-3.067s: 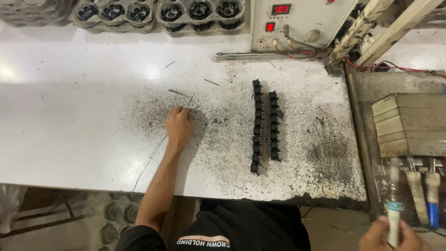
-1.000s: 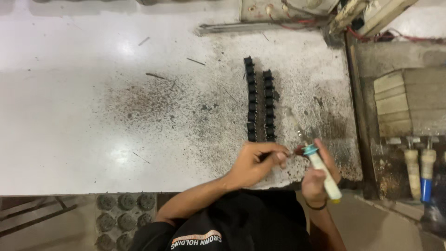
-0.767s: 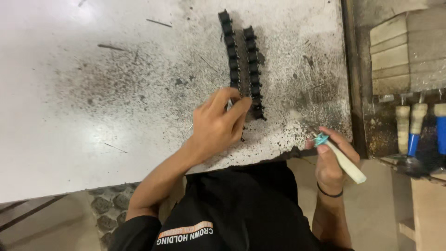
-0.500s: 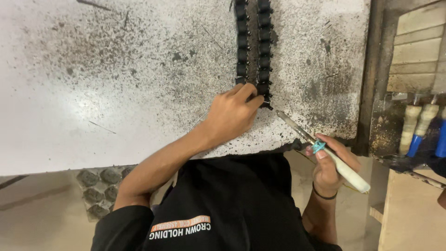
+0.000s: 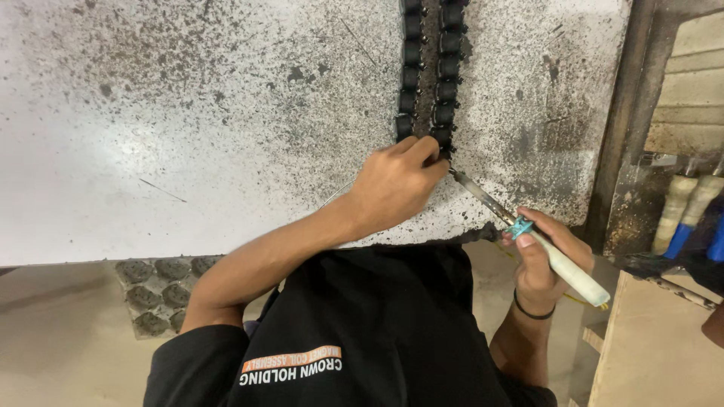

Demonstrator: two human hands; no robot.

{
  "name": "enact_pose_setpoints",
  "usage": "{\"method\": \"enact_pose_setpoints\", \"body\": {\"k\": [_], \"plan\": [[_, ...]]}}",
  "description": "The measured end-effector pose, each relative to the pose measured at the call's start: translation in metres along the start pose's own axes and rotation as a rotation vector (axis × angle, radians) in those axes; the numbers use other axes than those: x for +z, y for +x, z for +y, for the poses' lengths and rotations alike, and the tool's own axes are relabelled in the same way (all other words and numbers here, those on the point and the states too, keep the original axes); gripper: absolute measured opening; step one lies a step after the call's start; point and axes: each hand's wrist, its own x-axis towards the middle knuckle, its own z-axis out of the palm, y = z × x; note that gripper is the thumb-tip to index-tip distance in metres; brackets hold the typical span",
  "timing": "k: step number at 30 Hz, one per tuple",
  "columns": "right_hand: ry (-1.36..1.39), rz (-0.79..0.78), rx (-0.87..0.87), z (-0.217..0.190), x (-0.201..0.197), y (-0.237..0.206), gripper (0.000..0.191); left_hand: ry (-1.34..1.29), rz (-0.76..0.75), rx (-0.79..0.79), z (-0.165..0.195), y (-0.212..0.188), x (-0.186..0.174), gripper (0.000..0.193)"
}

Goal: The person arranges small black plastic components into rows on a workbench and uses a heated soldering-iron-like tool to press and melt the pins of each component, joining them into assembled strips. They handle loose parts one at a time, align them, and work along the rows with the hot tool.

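Two parallel rows of small black cylindrical parts, the left row [image 5: 411,75] and the right row [image 5: 449,68], lie on a white, soot-speckled table [image 5: 188,113]. My left hand [image 5: 396,185] rests at the near end of the rows with its fingers bunched, touching the last parts. A thin wire [image 5: 335,197] trails out from under it. My right hand [image 5: 539,252] grips a soldering iron [image 5: 566,267] with a white handle and teal collar. The iron's metal tip [image 5: 471,188] points up-left, reaching the end of the right row beside my left fingertips.
Tools with pale handles and blue grips [image 5: 682,215] stand in a dark holder at the right. Above them are stacked pale blocks [image 5: 690,98], and a wooden board [image 5: 656,347] is at lower right. A grey tray of round cells [image 5: 158,290] sits below the table edge.
My left hand moved from beside the iron up to the near end of the rows. My right hand brought the iron's tip up to that same end. The view has closed in.
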Motion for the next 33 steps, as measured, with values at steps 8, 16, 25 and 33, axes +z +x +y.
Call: {"method": "enact_pose_setpoints", "body": {"k": [8, 16, 25, 33], "plan": [[-0.144, -0.117, -0.145, -0.012, -0.005, 0.01, 0.035, 0.008, 0.002, 0.005, 0.001, 0.0, -0.003, 0.011], [-0.265, -0.186, -0.239, -0.033, 0.002, 0.015, 0.031, 0.003, -0.058, -0.003, 0.004, 0.001, 0.004, 0.013], [-0.279, -0.238, -0.267, -0.04, -0.001, 0.023, 0.032, 0.02, -0.013, 0.004, 0.007, 0.004, -0.002, 0.014], [-0.176, -0.214, -0.193, -0.03, -0.008, 0.021, 0.031, 0.009, -0.026, 0.021, 0.004, 0.002, -0.003, 0.005]]}}
